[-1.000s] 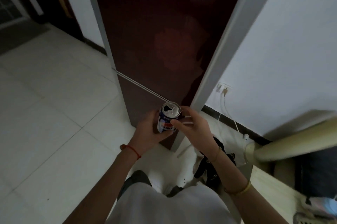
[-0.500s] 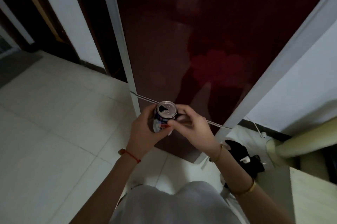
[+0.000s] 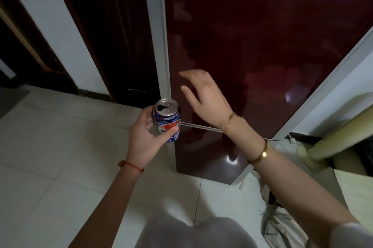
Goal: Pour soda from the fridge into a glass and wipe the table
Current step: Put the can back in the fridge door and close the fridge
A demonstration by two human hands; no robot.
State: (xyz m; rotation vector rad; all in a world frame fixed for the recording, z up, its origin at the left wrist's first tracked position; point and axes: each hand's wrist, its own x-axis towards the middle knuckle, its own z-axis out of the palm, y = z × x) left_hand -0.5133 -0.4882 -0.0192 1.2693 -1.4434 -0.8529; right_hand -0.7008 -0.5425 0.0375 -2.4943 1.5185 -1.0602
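1. Soda can [image 3: 168, 120]: blue, with a red-and-white emblem and white lettering on its side. It stands close to upright, its top tilted slightly. The mouth in the silver lid is open, showing a dark keyhole-shaped hole

2. Left hand [image 3: 145, 134]: grips the soda can, with the thumb across the front of the emblem and the fingers curled round the far side. A red string [image 3: 132, 166] circles the wrist below the can

3. Right hand [image 3: 203, 94]: raised just right of and above the soda can, apart from it. The fingers are spread and relaxed, holding nothing. The hand is blurred. A thin gold chain [image 3: 230, 119] sits at the wrist, and a thicker gold bangle [image 3: 260, 153] sits further down the forearm

4. Fridge [image 3: 262, 46]: directly behind the soda can, with glossy dark red doors, both closed. A pale horizontal seam [image 3: 201, 126] between the doors runs rightward from behind the can. A grey vertical edge strip [image 3: 161, 35] rises behind the can

5. Floor [image 3: 50, 157]: pale tiles, below and left of the soda can

6. Wall [image 3: 54, 15]: white section, up and left of the soda can, between dark panels

7. Pale cylindrical object [image 3: 333, 140]: far right of the soda can, low against the fridge side; what it is cannot be told
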